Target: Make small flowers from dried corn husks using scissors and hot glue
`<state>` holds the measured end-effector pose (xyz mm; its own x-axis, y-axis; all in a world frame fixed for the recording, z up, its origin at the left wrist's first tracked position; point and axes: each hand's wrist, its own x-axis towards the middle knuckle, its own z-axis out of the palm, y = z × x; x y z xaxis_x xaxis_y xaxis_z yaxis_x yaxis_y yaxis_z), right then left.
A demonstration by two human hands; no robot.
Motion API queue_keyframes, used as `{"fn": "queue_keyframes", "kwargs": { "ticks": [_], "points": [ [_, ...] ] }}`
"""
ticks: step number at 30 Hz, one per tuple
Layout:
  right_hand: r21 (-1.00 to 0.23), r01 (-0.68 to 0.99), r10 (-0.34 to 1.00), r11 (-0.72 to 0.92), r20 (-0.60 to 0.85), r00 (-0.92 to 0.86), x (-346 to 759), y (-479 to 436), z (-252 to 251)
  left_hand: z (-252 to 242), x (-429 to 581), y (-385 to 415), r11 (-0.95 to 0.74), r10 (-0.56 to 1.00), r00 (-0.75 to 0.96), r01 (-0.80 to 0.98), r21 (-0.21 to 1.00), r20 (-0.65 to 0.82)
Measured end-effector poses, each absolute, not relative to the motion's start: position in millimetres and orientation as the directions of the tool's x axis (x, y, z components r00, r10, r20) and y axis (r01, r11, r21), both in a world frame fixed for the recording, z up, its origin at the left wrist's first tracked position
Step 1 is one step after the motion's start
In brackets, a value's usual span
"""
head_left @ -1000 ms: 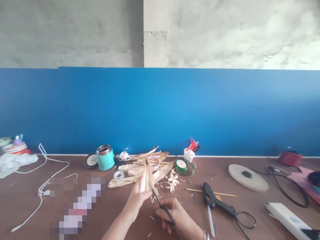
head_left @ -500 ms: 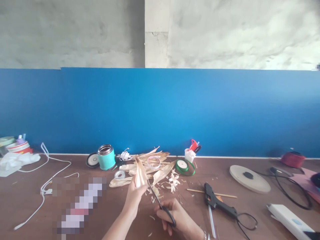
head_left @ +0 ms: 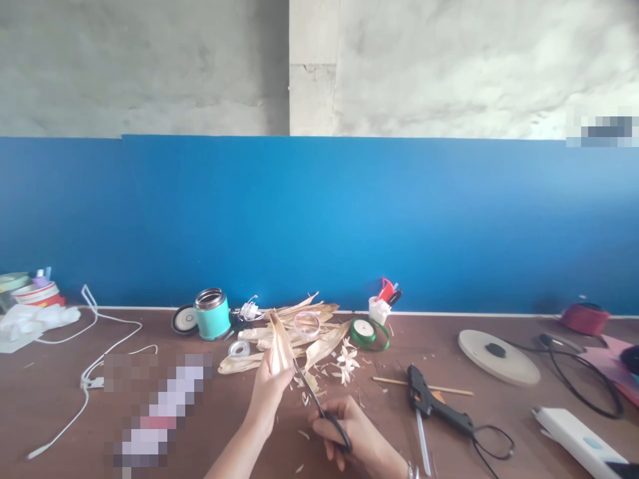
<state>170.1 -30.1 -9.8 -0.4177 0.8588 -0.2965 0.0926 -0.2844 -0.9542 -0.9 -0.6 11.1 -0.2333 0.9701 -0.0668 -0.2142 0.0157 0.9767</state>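
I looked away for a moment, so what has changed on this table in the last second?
The left hand tipped its dried husk strip a little to the left, away from the scissors, then held it there. Nothing was picked up or let go. The right hand still grips the scissors; the glue gun and teal jar lie unmoved.

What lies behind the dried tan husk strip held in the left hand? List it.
Loose tan husks and a clear tape ring on the brown table; the strip hides the pile's middle.
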Motion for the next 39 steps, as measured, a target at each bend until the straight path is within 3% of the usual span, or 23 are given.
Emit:
{"fn": "queue_keyframes", "kwargs": {
  "ticks": [14,33,39],
  "points": [
    [-0.959,0.074,0.867,-0.272,-0.278,-0.413,169,-32,-8,17,1,-3,-0.023,0.969,-0.245,-0.162,0.987,-0.018],
    [-0.964,0.08,0.88,-0.253,-0.264,-0.395,166,-36,3,11,0,-1,0.015,0.964,-0.256,-0.21,0.978,-0.069],
    [-0.964,0.077,0.884,-0.253,-0.263,-0.386,166,-35,5,19,2,-7,0.056,0.988,-0.123,-0.257,0.965,-0.091]
  ]
}}
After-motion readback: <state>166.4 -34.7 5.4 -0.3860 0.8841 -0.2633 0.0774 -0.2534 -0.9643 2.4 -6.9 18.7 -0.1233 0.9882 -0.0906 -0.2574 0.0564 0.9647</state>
